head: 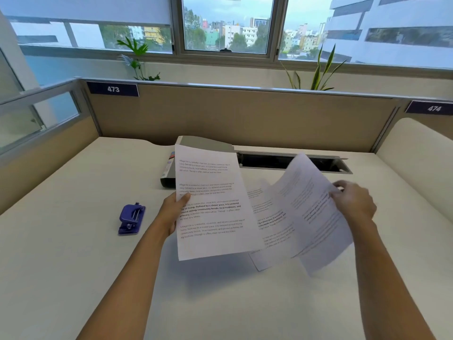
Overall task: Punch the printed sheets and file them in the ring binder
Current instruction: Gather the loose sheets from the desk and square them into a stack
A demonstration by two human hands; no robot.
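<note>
My left hand (172, 212) grips the left edge of a printed sheet (210, 202) and holds it up above the desk, text facing me. My right hand (354, 204) pinches a second printed sheet (316, 212), lifted and blurred, its print seen upside down. A third sheet (269, 227) lies flat on the desk between them, partly covered. A purple hole punch (131, 219) sits on the desk to the left of my left hand. A grey ring binder (203, 144) lies behind the held sheet, mostly hidden by it.
The white desk (73, 241) is bounded by a tan partition (245, 114) at the back and a glass panel on the left. An open cable tray slot (289, 161) runs along the back right. A curved white divider (416, 143) stands at the right.
</note>
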